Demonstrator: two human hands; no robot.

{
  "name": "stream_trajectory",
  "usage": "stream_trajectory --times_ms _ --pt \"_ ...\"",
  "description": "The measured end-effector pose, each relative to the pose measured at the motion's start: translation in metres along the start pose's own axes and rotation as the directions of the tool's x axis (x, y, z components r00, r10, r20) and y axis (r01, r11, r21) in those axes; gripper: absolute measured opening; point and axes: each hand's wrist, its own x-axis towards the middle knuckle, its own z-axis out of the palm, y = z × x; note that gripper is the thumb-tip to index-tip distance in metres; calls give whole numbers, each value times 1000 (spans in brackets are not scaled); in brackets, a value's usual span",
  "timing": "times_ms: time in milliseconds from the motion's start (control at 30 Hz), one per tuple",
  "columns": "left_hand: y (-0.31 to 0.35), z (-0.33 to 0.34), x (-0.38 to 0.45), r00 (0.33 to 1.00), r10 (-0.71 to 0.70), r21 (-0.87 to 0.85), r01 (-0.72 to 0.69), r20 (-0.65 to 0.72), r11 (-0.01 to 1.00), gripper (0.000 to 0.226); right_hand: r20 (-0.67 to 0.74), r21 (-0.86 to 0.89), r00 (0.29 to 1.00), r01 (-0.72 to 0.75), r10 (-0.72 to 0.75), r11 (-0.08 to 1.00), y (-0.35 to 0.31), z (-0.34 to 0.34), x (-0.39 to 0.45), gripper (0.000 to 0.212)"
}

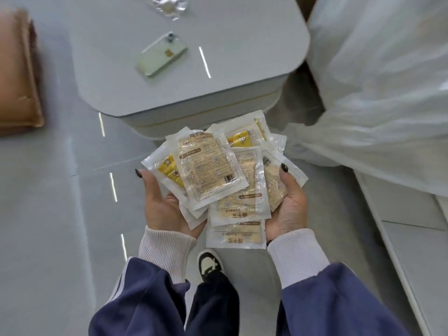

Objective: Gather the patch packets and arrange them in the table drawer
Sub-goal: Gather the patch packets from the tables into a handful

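The person stands on a grey glossy floor (48, 214) before a white rounded table (218, 44), both hands raised palm-up at waist height. The left hand (162, 209) and the right hand (289, 207) cradle one loose, overlapping heap of patch packets (213, 170) between them, held above the floor in front of the table's near edge. At least seven packets can be counted (edges overlap, so the exact number cannot be told). All are clear-bordered pouches with tan or yellow print; three show yellow panels.

Grip: the fingers of each hand lie under the heap and are hidden; each thumb rests on the outer packets, the palms cupped rather than closed, supporting the stack from below and at its sides.

On the tabletop lie one pale green phone (161, 58), face down, and one crumpled clear wrapper (171, 7) at the far edge. One brown cushion (17, 71) sits at the left margin. White plastic sheeting (383, 81) covers furniture on the right. One black-and-white shoe (209, 263) shows below the hands.
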Motion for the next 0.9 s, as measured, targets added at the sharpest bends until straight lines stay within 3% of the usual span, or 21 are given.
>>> stream_trajectory --times_ms 100,400,733,900 --pt "55 -17 -8 997 74 -19 -75 -15 997 86 50 -10 999 -22 22 1000 41 43 16 30" --pt "163 -52 6 988 149 -76 -151 -40 986 92 82 -111 989 -113 122 987 104 139 73 52" --pt "276 -37 65 984 162 -154 -172 -74 973 95 84 -174 990 -99 115 980 115 259 142 22" --pt "349 -40 90 982 180 -128 -185 -51 974 84 67 -173 996 -40 53 984 142 318 168 27"
